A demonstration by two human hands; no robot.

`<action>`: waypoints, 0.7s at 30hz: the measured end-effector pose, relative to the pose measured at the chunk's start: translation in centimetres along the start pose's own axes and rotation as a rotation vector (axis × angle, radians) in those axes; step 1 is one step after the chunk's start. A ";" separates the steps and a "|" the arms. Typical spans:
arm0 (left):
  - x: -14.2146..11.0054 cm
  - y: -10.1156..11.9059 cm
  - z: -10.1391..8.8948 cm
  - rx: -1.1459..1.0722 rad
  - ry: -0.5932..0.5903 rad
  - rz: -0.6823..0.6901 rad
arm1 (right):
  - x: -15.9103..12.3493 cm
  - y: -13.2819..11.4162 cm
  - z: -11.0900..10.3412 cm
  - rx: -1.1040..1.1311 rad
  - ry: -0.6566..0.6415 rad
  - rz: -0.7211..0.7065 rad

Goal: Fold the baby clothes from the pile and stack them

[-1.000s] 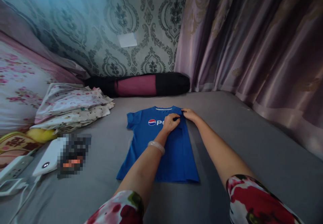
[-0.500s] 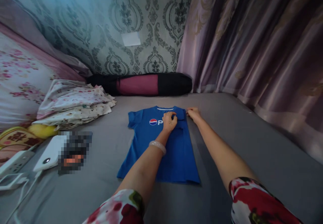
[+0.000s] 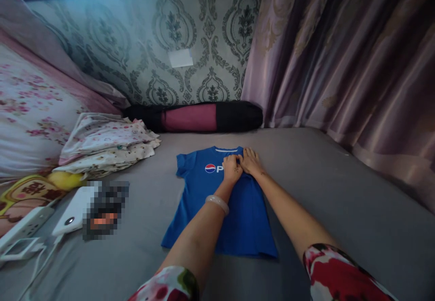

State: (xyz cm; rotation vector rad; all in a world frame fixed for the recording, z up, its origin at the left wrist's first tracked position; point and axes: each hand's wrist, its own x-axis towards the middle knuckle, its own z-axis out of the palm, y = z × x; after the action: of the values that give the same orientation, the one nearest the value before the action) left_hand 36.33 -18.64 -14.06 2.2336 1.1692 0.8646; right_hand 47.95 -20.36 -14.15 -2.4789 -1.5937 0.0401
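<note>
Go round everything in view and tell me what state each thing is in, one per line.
Blue T-shirt: spread front up, left sleeve out, right sleeve not visible
Left hand: on shirt, fingers bent
Right hand: on shirt's shoulder, fingers extended
Patterned cloths: stacked
Long bag: lying along the wall
Curtain: hanging in folds
White device: cable plugged in
Bangle: worn on left wrist

The shirt [image 3: 193, 197] lies in the middle of the bed [image 3: 340, 210], neck toward the far edge. Behind it, a long bag [image 3: 190, 117] lies along the far edge, in front of the wall [image 3: 210, 29]. A curtain [image 3: 306, 65] hangs by the right edge. A pile of cloths [image 3: 108, 138] sits near the far left corner. In front of the pile, on the left side, are a power strip [image 3: 25, 228] and, to its right, a power bank [image 3: 74, 210].
</note>
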 end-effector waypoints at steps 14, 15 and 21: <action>-1.1 -1.4 -3.2 -0.018 -0.169 0.033 | -0.4 -0.6 -1.0 -0.001 -0.014 0.033; -1.8 -1.7 -4.1 0.031 -0.184 0.025 | -0.5 -0.9 -1.2 -0.003 0.006 0.039; -6.3 -3.6 -10.5 0.255 -0.346 -0.163 | -1.1 -3.2 -1.1 0.032 0.036 -0.008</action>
State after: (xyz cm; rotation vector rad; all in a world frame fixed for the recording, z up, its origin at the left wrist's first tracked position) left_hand 24.09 -20.81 -11.15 2.3231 1.3251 0.2602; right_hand 44.78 -20.22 -12.62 -2.4352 -1.5764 0.0192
